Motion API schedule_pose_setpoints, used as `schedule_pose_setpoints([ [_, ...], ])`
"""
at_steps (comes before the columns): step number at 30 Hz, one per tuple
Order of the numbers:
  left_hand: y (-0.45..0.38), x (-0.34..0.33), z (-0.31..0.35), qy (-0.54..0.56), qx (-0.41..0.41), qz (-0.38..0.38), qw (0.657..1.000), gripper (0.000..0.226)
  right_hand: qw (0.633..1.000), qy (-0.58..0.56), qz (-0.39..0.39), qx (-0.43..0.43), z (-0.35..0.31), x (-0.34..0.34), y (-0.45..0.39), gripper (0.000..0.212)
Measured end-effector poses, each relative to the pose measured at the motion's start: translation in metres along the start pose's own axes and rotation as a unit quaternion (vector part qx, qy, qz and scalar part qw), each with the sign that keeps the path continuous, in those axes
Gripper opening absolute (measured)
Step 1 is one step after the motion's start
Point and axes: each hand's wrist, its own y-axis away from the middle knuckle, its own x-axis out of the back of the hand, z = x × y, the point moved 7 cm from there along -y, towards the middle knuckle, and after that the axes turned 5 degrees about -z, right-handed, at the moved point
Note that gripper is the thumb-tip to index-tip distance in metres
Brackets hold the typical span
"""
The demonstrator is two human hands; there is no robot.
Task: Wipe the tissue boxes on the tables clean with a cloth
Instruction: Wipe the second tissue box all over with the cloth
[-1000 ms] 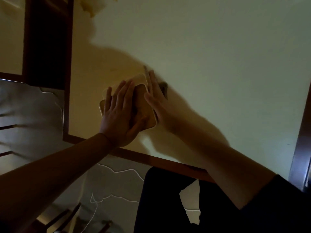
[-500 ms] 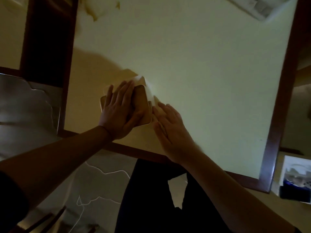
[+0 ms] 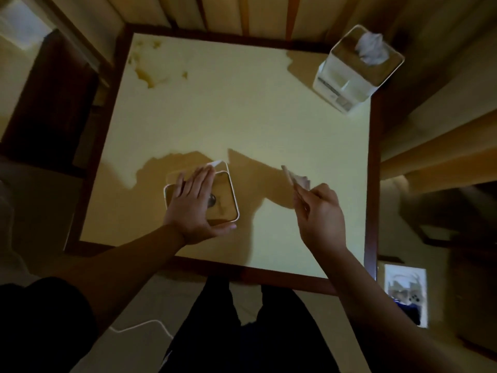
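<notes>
On the surface (image 3: 269,125), near edge, left: tissue box (image 3: 223,195), square, white-rimmed, tan glossy top with a dark central slot. Left hand (image 3: 192,204) lies flat on its top, fingers straight, thumb along the near side, pressing it in place. Box judged light, stiff-walled and smooth; likely to slide under a wipe unless pinned from above or held by two opposite sides.

Centre right, raised off the surface: cloth (image 3: 295,181), small, thin, folded or bunched, soft. Right hand (image 3: 320,211) pinches it between thumb and curled fingers, well apart from the box.

Far right corner: second box (image 3: 349,76), taller, white walls, crumpled tissue (image 3: 369,48) sticking up from the top. Judged equally light; take by the side walls, clear of the tissue.
</notes>
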Motion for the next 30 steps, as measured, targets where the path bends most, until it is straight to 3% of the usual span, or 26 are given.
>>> schedule_pose_setpoints([
  [3, 0.002, 0.002, 0.002, -0.007, -0.034, 0.009, 0.999, 0.136, 0.998, 0.053, -0.037, 0.007, -0.008, -0.020, 0.018, 0.048],
  [7, 0.008, 0.000, 0.002, -0.013, -0.087, -0.021, 0.996, 0.136, 0.972, 0.028, -0.227, -0.054, -0.023, -0.083, 0.058, 0.048],
  [13, 0.020, 0.002, 0.001, -0.078, -0.196, -0.163, 0.964, 0.136, 0.971, -0.083, -0.135, -0.178, -0.048, -0.076, 0.066, 0.031],
  [16, 0.033, 0.004, -0.004, -0.168, -0.256, -0.231, 0.924, 0.133, 0.969, -0.116, -0.120, -0.184, -0.062, -0.074, 0.064, 0.030],
  [20, 0.045, 0.021, -0.015, -0.226, -0.298, -0.242, 0.895, 0.116, 0.970, -0.118, -0.131, -0.167, -0.083, -0.082, 0.057, 0.032],
  [22, 0.049, 0.028, -0.021, -0.225, -0.281, -0.275, 0.892, 0.120, 0.967, -0.113, -0.150, -0.171, -0.089, -0.093, 0.057, 0.037],
  [24, 0.049, 0.032, -0.021, -0.154, -0.247, -0.295, 0.910, 0.114, 0.962, -0.118, -0.174, -0.176, -0.092, -0.105, 0.058, 0.040],
  [27, 0.045, 0.037, -0.017, 0.005, -0.187, -0.190, 0.964, 0.090, 0.942, -0.177, -0.210, -0.192, -0.102, -0.118, 0.060, 0.042],
  [30, 0.045, 0.028, -0.019, 0.046, -0.075, -0.084, 0.993, 0.090, 0.948, -0.159, -0.203, -0.189, -0.114, -0.119, 0.059, 0.052],
])
